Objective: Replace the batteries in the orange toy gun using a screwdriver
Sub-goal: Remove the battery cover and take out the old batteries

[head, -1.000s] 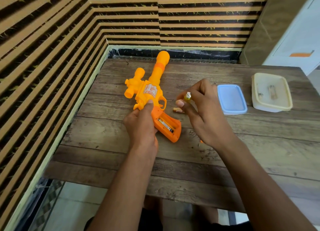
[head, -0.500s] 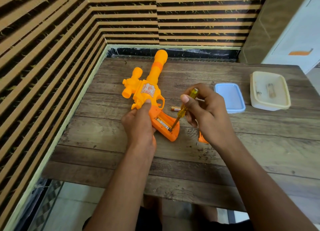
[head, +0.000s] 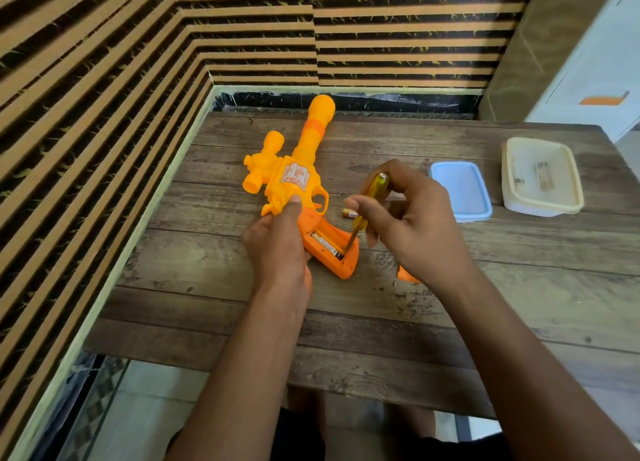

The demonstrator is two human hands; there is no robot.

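Wooden table (head: 381, 322) is bearing the toy gun (head: 294, 180) at frame centre, the left hand (head: 277, 249) gripping its handle while the right hand (head: 412, 225), pinching the screwdriver (head: 369, 201) raised a second ago, is pressing its tip against the battery (head: 325, 244), probably prying it out.

Open tabletop (head: 363, 325) nearside (tub (head: 526, 207) far right)

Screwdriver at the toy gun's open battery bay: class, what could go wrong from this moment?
1. The screwdriver tip rests at the end of the battery in the toy gun grip; a slip might jab the left hand holding it close by.
2. Levered hard, that battery may spring out and roll.
3. The loose battery beside the trigger could get mixed up with it.
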